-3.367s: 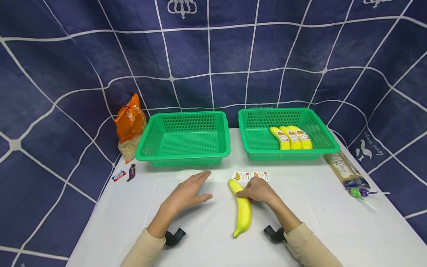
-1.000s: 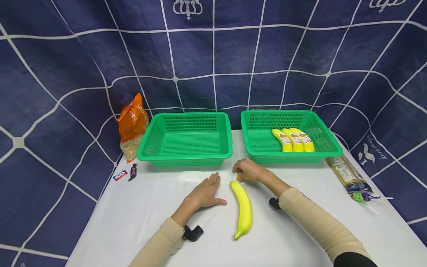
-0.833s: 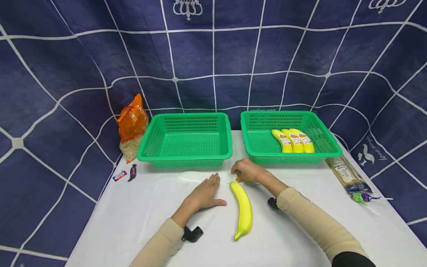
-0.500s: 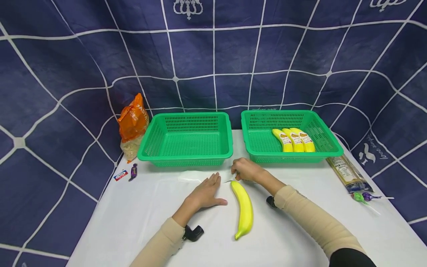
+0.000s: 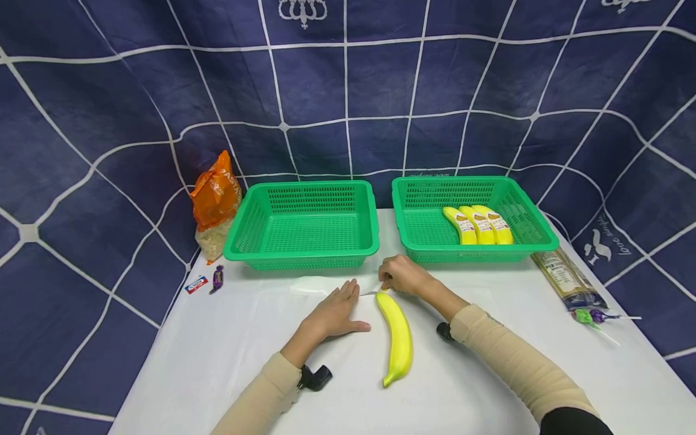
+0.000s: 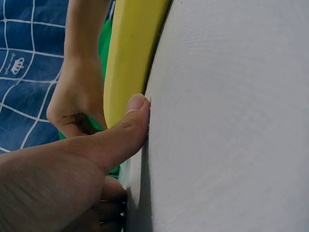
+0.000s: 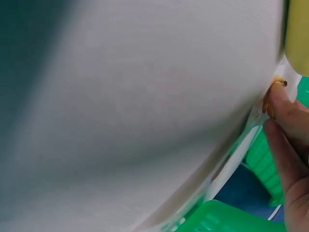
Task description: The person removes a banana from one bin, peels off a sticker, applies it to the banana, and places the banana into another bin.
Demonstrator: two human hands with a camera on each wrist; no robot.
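Observation:
A yellow banana [image 5: 399,341] lies lengthwise on the white table, between and in front of both hands. My left hand [image 5: 334,314] is spread flat, its fingertips on the white sticker strip [image 5: 310,286] and its thumb near the banana. My right hand [image 5: 405,275] pinches a banana-print sticker [image 7: 267,105] between thumb and finger, just beyond the banana's far end. Most of that sticker is covered by the fingers. A lifted edge of the strip shows between the two hands.
An empty-looking green basket [image 5: 301,257] stands back left. Another green basket [image 5: 478,249] at back right holds labelled bananas [image 5: 481,226]. An orange bag [image 5: 217,193], small wrapped sweets [image 5: 217,279], a clear packet [image 5: 568,281] and lollipops [image 5: 589,316] lie along the sides.
Over the longer span, my right hand left the banana and went to the stickers, while my left hand came right and down onto the strip. In the last second only the right fingers shifted slightly.

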